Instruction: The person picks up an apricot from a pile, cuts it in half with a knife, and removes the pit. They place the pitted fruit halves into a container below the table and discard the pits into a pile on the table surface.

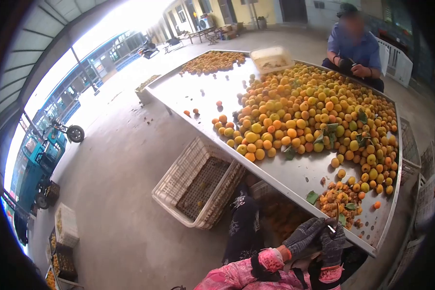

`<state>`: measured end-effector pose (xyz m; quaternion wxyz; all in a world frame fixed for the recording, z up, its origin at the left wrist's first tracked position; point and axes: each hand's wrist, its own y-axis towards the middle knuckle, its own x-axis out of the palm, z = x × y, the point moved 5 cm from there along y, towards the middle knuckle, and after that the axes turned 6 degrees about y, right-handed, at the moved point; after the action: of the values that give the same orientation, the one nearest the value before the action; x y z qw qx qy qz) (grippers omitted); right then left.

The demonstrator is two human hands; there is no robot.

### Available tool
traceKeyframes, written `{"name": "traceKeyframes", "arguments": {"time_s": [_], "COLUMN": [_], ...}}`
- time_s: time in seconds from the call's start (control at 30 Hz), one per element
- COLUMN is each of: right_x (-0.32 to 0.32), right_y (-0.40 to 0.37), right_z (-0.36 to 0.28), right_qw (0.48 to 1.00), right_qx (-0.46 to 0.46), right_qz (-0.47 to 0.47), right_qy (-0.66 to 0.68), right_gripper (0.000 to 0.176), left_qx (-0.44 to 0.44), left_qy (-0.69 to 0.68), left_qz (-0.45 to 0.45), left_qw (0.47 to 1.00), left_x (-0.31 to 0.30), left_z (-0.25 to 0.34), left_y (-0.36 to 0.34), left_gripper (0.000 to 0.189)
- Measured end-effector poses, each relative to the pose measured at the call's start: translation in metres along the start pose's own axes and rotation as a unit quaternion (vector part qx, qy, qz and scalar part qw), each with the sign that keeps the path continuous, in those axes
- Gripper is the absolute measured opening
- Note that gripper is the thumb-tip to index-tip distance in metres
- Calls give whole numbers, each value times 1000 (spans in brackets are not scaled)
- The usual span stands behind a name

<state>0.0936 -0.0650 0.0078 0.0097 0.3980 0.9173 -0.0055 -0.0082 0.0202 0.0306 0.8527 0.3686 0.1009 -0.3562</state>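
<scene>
Both my hands wear dark grey knit gloves and meet at the near edge of the metal table point(302, 179). My left hand point(303, 237) reaches in with its fingers pressed together; whatever they pinch is hidden. Next to it, my right hand point(332, 246) is closed around a small knife point(331, 228), whose shiny metal shows between the gloves. Just beyond my fingers lies a heap of split, mushy apricot pieces point(334, 199) with green leaves point(312, 197) around it. A large pile of whole yellow-orange apricots point(295, 113) spreads farther back.
A white plastic crate point(176, 181) stands on the floor left of my legs. On the table's far side are a pale tub point(271, 58) and more small fruit point(212, 63). Another person point(355, 48) works across the table. Crates point(65, 224) stand at lower left, near a blue three-wheeler point(43, 154).
</scene>
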Motion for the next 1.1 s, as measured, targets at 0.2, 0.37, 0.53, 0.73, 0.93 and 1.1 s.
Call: {"name": "traceKeyframes", "arguments": {"time_s": [0.2, 0.37, 0.53, 0.73, 0.93, 1.1], "right_x": [-5, -2, 10, 14, 17, -4], "right_y": [-2, 0, 1, -3, 1, 12], "right_z": [4, 16, 8, 6, 5, 57], "right_qw": [997, 998, 984, 984, 978, 973], "right_qx": [36, 24, -86, -106, -83, -61], "right_qz": [-1, -54, -16, -39, -86, 40], "right_qy": [66, 32, -154, -136, -171, -218], "right_gripper": [25, 25, 27, 28, 20, 10], "left_qx": [-290, -235, -234, -312, -337, -139], "left_qy": [-387, -321, -94, -135, -219, 115], "left_qz": [-127, -152, -127, -131, -154, -235], "left_qw": [866, 905, 959, 931, 903, 955], "left_x": [18, 34, 33, 31, 24, -19], "left_z": [-21, -32, -45, -54, -46, -2], "left_y": [-5, -17, -24, -29, -25, 2], "left_gripper": [31, 58, 44, 35, 35, 34]}}
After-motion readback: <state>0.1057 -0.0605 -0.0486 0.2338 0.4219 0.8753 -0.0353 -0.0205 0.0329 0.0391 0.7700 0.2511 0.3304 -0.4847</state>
